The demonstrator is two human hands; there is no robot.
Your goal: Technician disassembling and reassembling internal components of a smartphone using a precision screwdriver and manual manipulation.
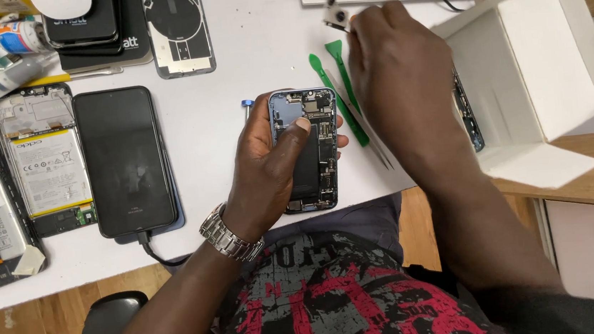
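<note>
Holding an opened phone [307,148] w/ back cover off, the left hand [268,169] comes up from lower left, wrist bent, metal watch [230,234] on wrist; fingers wrap behind the phone, thumb pressed across its exposed internals; phone sits upright over the white table [233,86] near its front edge. Right hand [396,72] reaches fwd, just right of the phone and above it, forearm running down to lower right; fingers closed in a pinch on a small camera module [335,16], held up-right of the phone; exact fingertip contact partly hidden. Two green pry tools [339,91] lie just right of the phone; white open box [539,74] further right; black-screened phone [124,160] well left of it.
</note>
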